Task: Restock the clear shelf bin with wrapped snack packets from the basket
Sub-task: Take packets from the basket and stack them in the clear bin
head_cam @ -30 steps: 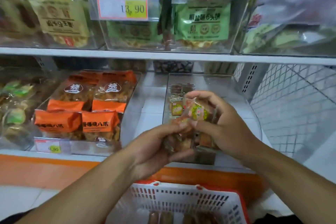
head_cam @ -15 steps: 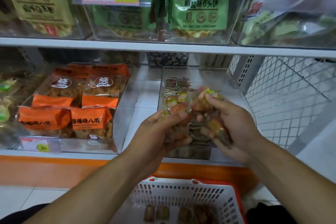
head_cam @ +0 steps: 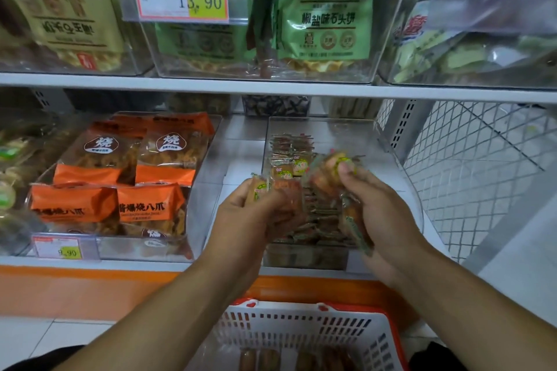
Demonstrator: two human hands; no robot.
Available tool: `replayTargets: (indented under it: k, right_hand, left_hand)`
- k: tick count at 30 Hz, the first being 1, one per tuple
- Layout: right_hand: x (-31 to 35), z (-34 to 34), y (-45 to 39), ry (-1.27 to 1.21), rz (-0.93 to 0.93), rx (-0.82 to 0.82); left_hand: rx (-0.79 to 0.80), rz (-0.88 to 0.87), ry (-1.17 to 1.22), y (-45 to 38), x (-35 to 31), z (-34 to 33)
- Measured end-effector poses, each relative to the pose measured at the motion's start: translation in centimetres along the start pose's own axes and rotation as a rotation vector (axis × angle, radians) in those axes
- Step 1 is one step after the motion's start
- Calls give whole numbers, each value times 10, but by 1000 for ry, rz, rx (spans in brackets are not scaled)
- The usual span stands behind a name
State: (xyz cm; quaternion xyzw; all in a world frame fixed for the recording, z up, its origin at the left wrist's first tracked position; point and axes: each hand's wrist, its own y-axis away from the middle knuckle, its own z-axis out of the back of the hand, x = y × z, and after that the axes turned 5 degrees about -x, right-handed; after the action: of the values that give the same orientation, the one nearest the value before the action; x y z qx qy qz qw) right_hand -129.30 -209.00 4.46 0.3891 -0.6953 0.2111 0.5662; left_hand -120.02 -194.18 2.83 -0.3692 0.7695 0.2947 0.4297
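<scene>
Both hands have a grip on wrapped snack packets: the left hand (head_cam: 256, 214) curls its fingers round a small bunch (head_cam: 272, 190), and the right hand (head_cam: 382, 214) pinches another cluster (head_cam: 334, 172), with one more packet hanging along its palm. The two bunches sit close together, held just above the front half of the clear shelf bin (head_cam: 388, 144), which stands on the lower shelf (head_cam: 241, 153).

Inside the bin, a layer of packets (head_cam: 291, 156) already lies along the left side and toward the front, though the rear and right part look bare through the clear wall. So the restocking seems partly done, by my reading, with the handfuls now held not yet dropped in.

Below the forearms, the white basket (head_cam: 301, 328) with a red rim still has several brown packets (head_cam: 262, 358) at its bottom, so more trips appear to be left.

To the left, a neighbouring bin holds orange bags (head_cam: 120, 181) behind a price tag (head_cam: 58, 247).
</scene>
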Motion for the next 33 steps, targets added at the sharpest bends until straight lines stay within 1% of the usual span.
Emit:
replayTargets:
  k: [2,3,5,7,8,9,10,13,15,17,19,22,25,27,29,31,32,33]
  right_hand:
    - [1,-1,1,-17,109,-31]
    - [0,-1,2,58,205,-51]
    - [-1,-1,7,352,490,-60]
    - [-3,2,11,664,770,-10]
    - [-4,3,13,753,867,15]
    - [-4,5,16,791,911,36]
    - [-3,6,17,792,914,51]
    - [1,7,25,687,843,103]
    - [2,3,32,538,756,132]
    - [4,-2,34,376,599,143]
    - [5,-5,33,278,425,144]
    - [2,-5,28,217,228,115]
    - [-1,-5,26,219,172,77]
    - [-4,-6,26,295,154,43]
    - [-5,-7,25,346,86,19]
    - [-4,-7,22,312,-36,44]
    - [-3,-6,22,283,-85,77]
    - [-2,-5,21,259,-94,136]
  left_hand:
    - [2,-6,-43,3,1,-2]
    - [20,10,-47,4,1,-3]
    - [63,77,7,6,-2,-5]
    - [99,169,121,5,-8,-5]
    - [115,204,165,5,-11,-4]
    - [134,220,187,4,-13,-3]
    - [158,226,195,4,-15,-2]
    - [209,233,190,5,-18,0]
    - [206,220,182,5,-18,1]
    - [189,203,195,4,-19,2]
    - [176,190,185,2,-19,4]
    - [186,174,155,3,-19,4]
    - [177,173,157,4,-19,2]
    - [137,159,179,3,-17,2]
    - [120,130,180,3,-17,2]
    - [130,95,151,3,-17,0]
    - [128,84,130,4,-14,1]
    - [128,71,107,3,-12,1]
